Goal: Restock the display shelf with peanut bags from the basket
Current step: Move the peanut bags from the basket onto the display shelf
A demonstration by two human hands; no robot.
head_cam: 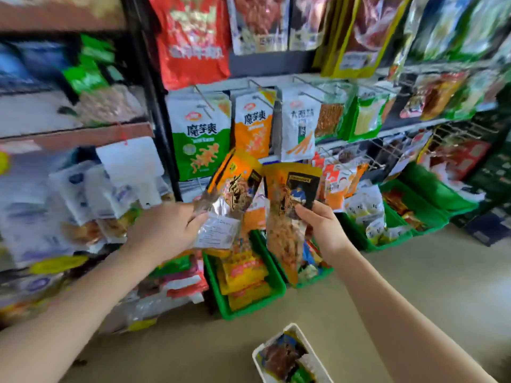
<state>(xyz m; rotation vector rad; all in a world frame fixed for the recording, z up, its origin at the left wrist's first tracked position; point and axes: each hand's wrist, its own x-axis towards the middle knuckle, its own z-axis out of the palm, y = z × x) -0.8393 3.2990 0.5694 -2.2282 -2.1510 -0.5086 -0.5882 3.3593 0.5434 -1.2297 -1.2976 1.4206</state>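
Note:
My left hand [168,228] grips an orange peanut bag [235,189] by its silver lower end, with a white label showing beneath. My right hand [320,225] holds a second orange peanut bag [287,205] with a dark picture panel, hanging lengthwise. Both bags are raised in front of the lower part of the display shelf [304,80], just below the hanging snack packs. A white basket [301,331] with several more packets lies on the floor at the bottom edge, between my forearms.
Green bins [276,291] of yellow and red packets stand on the floor under the hooks; more green bins [431,219] line up to the right. Wire hooks [392,153] jut out at mid-right. A blurred rack of white bags [96,189] fills the left.

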